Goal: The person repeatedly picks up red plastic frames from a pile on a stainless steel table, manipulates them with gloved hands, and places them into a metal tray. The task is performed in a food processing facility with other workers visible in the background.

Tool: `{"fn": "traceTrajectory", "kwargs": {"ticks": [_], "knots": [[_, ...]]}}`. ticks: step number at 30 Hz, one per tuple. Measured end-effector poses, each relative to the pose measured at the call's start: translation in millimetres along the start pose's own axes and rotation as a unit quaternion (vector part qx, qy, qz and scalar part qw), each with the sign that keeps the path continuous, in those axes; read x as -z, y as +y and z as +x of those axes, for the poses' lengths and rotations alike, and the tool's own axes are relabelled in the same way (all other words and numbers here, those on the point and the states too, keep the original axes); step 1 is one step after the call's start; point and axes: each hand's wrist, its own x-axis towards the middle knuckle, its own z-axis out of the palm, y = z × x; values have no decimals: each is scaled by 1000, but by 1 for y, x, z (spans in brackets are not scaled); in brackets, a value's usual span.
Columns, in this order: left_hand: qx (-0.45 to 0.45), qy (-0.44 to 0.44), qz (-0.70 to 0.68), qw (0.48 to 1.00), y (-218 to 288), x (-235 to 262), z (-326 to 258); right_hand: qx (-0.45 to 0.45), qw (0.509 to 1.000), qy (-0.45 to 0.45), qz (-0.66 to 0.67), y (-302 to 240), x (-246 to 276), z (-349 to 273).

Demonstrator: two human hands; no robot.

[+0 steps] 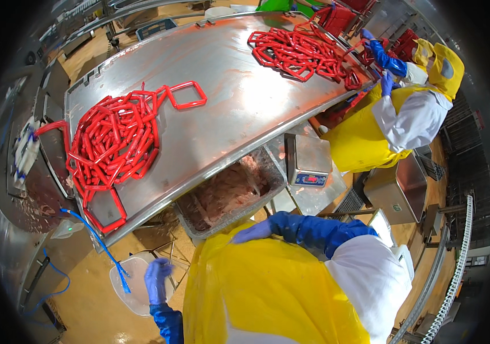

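Ahead of the right hand (252, 233), the tray of pale meat (228, 198) sat close under the edge of the steel table (239, 97), leaving only a narrow gap above it. Further ahead and to the left, a heap of red sausage links (113, 143) crowded the near end of the table, while a broad bare stretch lay open beyond the hand. The left hand (156, 280) hung low beside a clear plastic bag (130, 284) and a blue cord (98, 241), with bare floor to its left.

Clear plastic bag (133, 286) with a blue string, held open in the left hand (157, 280), hanging low beside the yellow apron (256, 292).
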Motion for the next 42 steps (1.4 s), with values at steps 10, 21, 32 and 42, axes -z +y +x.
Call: {"fn": "traceTrajectory", "kwargs": {"ticks": [10, 21, 32, 42], "knots": [[142, 312, 362, 867, -204, 110, 72, -42, 702, 677, -216, -60, 206, -85], [113, 312, 343, 879, -180, 78, 68, 152, 577, 798, -85, -176, 284, -156], [145, 340, 341, 864, -172, 73, 67, 199, 492, 847, 24, -178, 351, -297], [152, 368, 390, 830, -190, 80, 80, 111, 634, 758, -105, -130, 339, -172]]}}
